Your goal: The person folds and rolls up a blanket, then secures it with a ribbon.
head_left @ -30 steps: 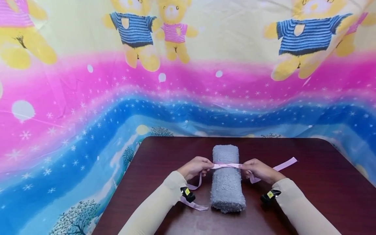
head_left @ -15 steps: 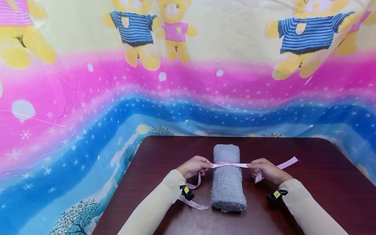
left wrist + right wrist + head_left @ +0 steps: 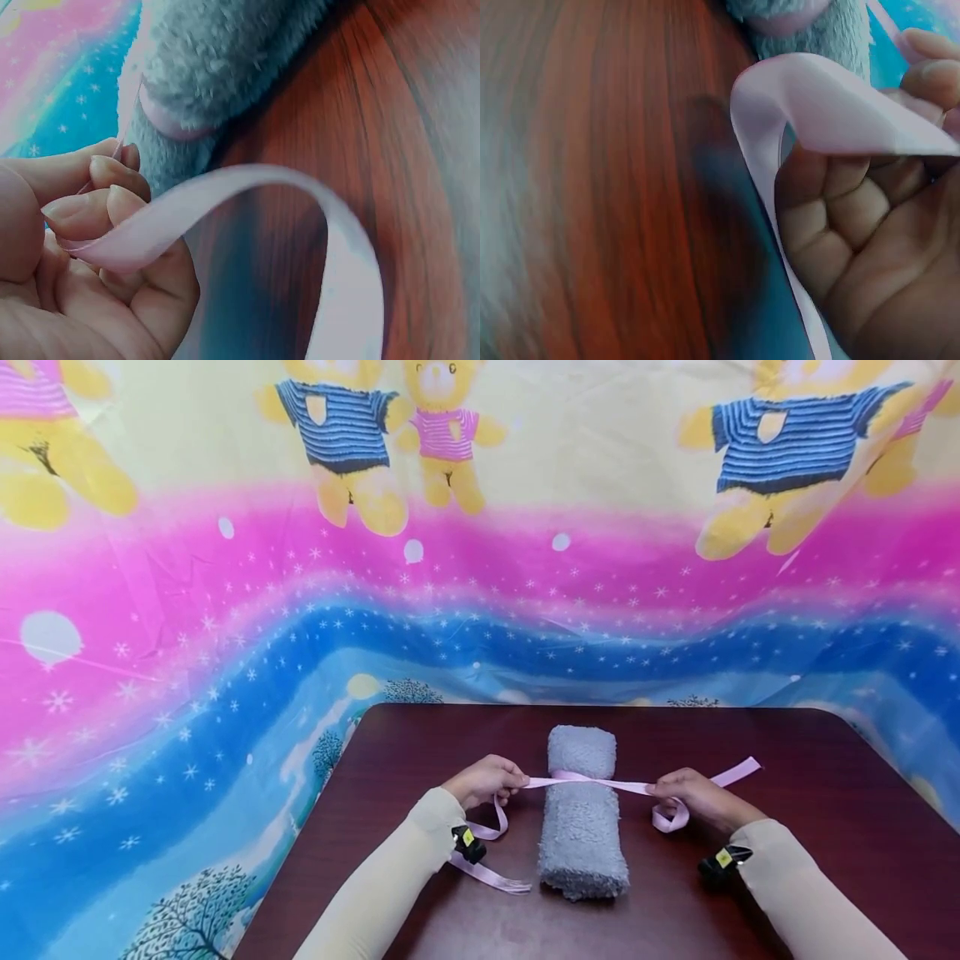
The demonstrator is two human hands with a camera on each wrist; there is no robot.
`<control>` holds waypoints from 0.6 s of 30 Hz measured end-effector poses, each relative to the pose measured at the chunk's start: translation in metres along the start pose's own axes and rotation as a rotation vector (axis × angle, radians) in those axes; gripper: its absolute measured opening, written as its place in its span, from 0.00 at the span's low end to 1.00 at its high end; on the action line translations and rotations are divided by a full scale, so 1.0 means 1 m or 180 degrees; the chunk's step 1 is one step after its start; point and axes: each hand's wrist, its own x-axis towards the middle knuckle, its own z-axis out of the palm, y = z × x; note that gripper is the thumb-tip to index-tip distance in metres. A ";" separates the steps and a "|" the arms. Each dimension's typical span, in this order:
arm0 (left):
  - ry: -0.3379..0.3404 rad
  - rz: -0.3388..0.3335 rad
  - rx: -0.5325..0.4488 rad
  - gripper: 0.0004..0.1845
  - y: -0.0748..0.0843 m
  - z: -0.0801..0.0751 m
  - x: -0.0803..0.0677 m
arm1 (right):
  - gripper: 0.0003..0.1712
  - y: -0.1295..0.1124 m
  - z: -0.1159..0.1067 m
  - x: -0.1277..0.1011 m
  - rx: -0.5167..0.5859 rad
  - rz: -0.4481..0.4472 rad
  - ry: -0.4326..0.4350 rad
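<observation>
A rolled grey towel [image 3: 581, 843] lies lengthwise on the table, and a pink ribbon [image 3: 576, 777] is wrapped around it, crossed on top. To the left of the towel my left hand [image 3: 487, 781] pinches one end section of the ribbon, its tail curling down to the table. On the other side my right hand [image 3: 693, 795] pinches the opposite section, with a loop of ribbon hanging below the fingers. The ribbon runs straight between both hands. In the left wrist view, the band [image 3: 169, 120] presses into the fluffy towel [image 3: 217, 52]. In the right wrist view, the ribbon [image 3: 840, 105] folds over the curled fingers.
The dark reddish-brown table [image 3: 420, 735] has rounded far corners. Behind it hangs a curtain [image 3: 480, 568] printed with bears and snowflakes. One frayed ribbon tail [image 3: 491, 878] lies near the towel's front left; another tail [image 3: 738, 770] extends past the right hand.
Both hands have moved apart, the right one farther to the right and the left slightly left. The ribbon between them is drawn longer and its crossing over the towel has narrowed.
</observation>
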 end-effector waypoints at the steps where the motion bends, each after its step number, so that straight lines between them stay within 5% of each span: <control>1: 0.0008 -0.0020 0.0082 0.06 0.000 -0.002 -0.001 | 0.24 0.000 -0.002 -0.001 -0.0079 0.0051 0.0048; 9: 0.0106 -0.0184 0.0579 0.08 -0.006 -0.012 0.000 | 0.26 -0.003 -0.016 -0.012 -0.0571 0.0269 0.0305; 14: 0.0135 -0.0082 0.0424 0.07 -0.009 -0.012 0.002 | 0.26 -0.002 -0.016 -0.012 -0.0537 0.0157 0.0300; 18: 0.0026 -0.0001 0.0204 0.18 -0.008 -0.011 0.002 | 0.24 0.000 -0.013 -0.010 -0.0233 0.0002 0.0207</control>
